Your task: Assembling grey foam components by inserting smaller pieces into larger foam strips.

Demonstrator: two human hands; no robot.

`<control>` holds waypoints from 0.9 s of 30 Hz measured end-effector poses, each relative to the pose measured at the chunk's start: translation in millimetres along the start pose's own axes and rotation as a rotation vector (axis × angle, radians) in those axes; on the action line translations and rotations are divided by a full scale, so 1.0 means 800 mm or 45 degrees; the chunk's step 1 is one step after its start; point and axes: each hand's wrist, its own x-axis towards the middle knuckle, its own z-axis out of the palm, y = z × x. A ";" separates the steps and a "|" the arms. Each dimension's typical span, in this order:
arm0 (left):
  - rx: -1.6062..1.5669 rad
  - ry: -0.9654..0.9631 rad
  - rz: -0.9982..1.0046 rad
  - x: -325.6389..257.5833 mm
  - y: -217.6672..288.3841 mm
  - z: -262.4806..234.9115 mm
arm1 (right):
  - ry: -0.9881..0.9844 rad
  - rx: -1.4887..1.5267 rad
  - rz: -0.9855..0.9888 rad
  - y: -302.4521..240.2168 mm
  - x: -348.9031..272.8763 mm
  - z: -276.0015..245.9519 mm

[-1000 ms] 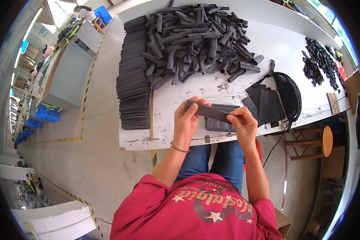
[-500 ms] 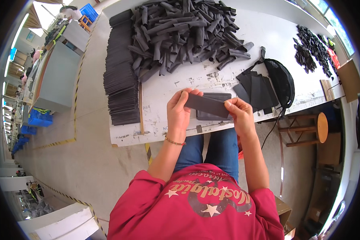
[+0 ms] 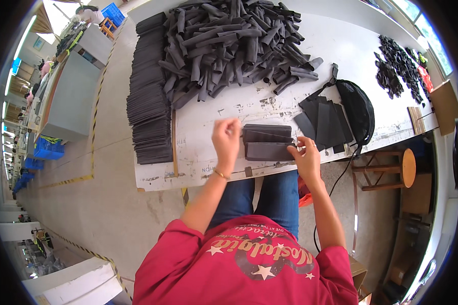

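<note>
Near the front edge of the white table lies a small stack of flat black fabric-like strips (image 3: 267, 131). One black strip (image 3: 270, 151) rests along its near side. My right hand (image 3: 306, 155) is at the right end of that strip, thumb and fingers pinched on its corner. Off the stack's left side, my left hand (image 3: 226, 141) is in the air, smeared by motion; whether its fingers hold anything does not show. Beyond both hands is a large heap of rolled dark pieces (image 3: 234, 46). A long row of stacked flat dark strips (image 3: 148, 96) runs along the table's left side.
Right of the small stack lie loose flat black pieces (image 3: 326, 122), beside a black rounded pouch (image 3: 356, 109) with a cord hanging off the edge. Small dark pieces (image 3: 392, 71) are piled at the far right. A wooden stool (image 3: 408, 168) stands right of the table.
The strip that both hands held up is now down at the near side of the small stack. My left hand has let go and moved left; my right hand stays at its right end.
</note>
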 end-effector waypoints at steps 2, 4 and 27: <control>-0.101 0.126 -0.048 0.054 -0.025 0.010 | 0.091 -0.014 -0.043 0.017 0.012 -0.013; -0.136 0.205 -0.025 0.115 -0.044 0.021 | 0.218 -0.185 -0.161 0.037 0.040 -0.024; -0.235 -0.826 -0.648 0.127 -0.013 0.229 | 0.515 -0.831 -0.464 0.074 0.096 -0.045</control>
